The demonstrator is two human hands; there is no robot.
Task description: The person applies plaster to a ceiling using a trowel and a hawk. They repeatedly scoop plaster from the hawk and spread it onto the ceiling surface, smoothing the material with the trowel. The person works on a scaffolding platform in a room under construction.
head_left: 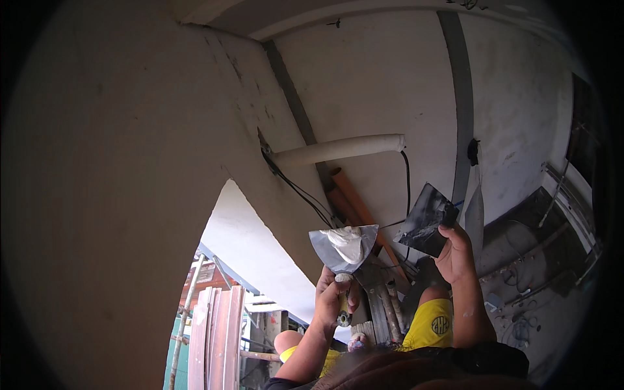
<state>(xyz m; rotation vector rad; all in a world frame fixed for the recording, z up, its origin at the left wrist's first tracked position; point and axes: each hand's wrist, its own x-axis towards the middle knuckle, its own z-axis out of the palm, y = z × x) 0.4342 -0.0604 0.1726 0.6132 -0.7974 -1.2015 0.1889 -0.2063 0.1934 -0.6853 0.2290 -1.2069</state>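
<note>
My left hand [327, 298] is wrapped round the handle of a putty knife [368, 241]. Its broad flared blade points up and away from me, with a lump of white putty [346, 243] on its face. To the right, my raised right hand [455, 255] grips a dark, flat rectangular scraper blade [421, 223] by its right side, the thumb lying on its face. The scraper is tilted, smeared with pale streaks, and apart from the putty knife.
A wall [130, 162] fills the left side, above a bright opening. A white pipe [341, 149] juts from it, with black cables [296, 184] hanging below. Orange pipes [354, 198] lean behind my hands. Bamboo scaffolding [188, 312] stands lower left; clutter [520, 331] lies lower right.
</note>
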